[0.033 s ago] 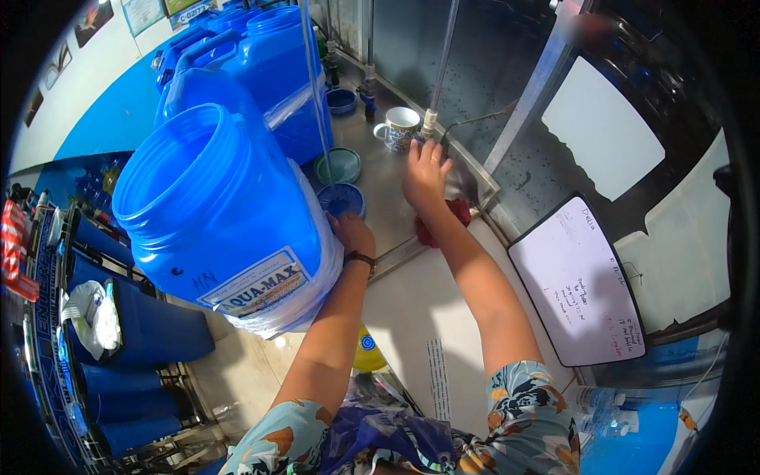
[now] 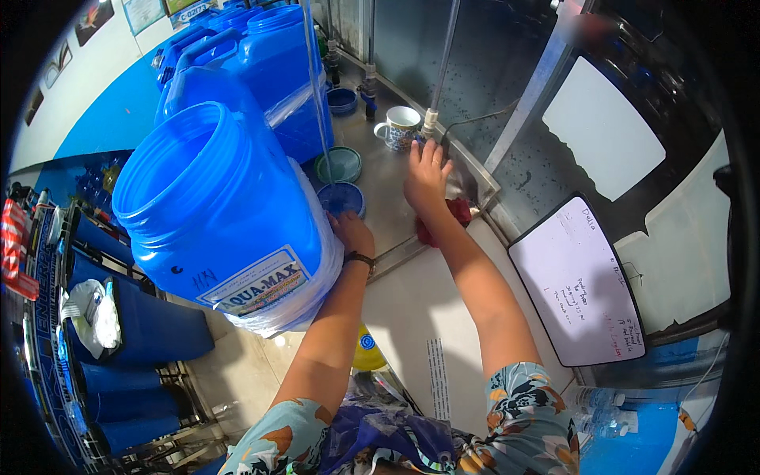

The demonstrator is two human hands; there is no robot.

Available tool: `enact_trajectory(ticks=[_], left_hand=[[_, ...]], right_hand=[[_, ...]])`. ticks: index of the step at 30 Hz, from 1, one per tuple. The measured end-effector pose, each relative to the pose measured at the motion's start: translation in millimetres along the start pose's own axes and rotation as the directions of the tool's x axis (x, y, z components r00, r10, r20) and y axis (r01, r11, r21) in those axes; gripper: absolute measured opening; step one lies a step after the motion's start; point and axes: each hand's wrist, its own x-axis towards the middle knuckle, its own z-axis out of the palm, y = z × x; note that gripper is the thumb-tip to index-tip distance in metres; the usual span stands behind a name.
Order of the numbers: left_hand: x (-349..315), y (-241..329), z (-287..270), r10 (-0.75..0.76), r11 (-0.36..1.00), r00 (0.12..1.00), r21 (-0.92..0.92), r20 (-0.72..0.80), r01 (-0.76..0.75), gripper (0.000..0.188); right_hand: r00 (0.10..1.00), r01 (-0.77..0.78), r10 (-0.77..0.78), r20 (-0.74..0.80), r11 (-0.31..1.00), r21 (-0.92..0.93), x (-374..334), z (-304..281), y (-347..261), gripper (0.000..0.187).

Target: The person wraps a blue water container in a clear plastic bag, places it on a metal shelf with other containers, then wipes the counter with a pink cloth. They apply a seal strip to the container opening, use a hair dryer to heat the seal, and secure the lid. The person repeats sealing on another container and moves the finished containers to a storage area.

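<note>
My left hand (image 2: pixel 355 234) is at the near edge of a round blue cap (image 2: pixel 352 207), its fingers closed on the rim. A thin water stream (image 2: pixel 320 103) comes down into the cap. Beside it on the metal counter lies a green cap (image 2: pixel 346 165) holding liquid. Farther right, my right hand (image 2: pixel 427 178) reaches to a blue-handled valve (image 2: pixel 420 140) at the foot of an upright pipe; its fingers curl over the handle and partly hide it. A large blue water jug (image 2: pixel 229 214), lidless and wrapped in clear film, stands against my left forearm.
More blue jugs (image 2: pixel 281 87) stand behind the large one. A patterned mug (image 2: pixel 398 128) sits by the valve, and a dark red cloth (image 2: pixel 455 218) lies under my right forearm. To the right is a white written board (image 2: pixel 582 281). A blue bin (image 2: pixel 158 324) is at the left.
The water stream now reaches into the blue cap; earlier its end appeared over the green cap. Both hands stay nearly where they were.
</note>
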Motion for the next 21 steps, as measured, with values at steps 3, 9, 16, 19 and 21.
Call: enact_trajectory(ticks=[3,9,16,19,21], left_hand=[[3,-10,27,-0.005,0.996,0.989,-0.093,-0.145,-0.008,0.024],[20,-16,39,-0.034,0.952,0.973,-0.304,-0.226,-0.038,0.021],[41,21,-12,-0.223,-0.305,0.972,-0.952,0.079,0.007,0.021],[37,35,-36,-0.091,-0.489,0.988,-0.869,0.129,0.068,0.019],[24,43,-46,-0.145,-0.523,0.984,-0.852,0.102,0.011,0.021]], right_hand=[[0.989,-0.046,0.021,0.149,0.986,0.162,-10,3,2,0.071],[0.976,0.142,-0.082,-0.202,0.941,0.308,-13,-5,-17,0.074],[0.944,-0.304,-0.019,0.33,0.344,0.888,9,-7,-78,0.096],[0.955,-0.263,0.022,0.296,0.52,0.812,29,-18,-83,0.104],[0.944,-0.274,0.035,0.328,0.636,0.721,32,-31,-71,0.108]])
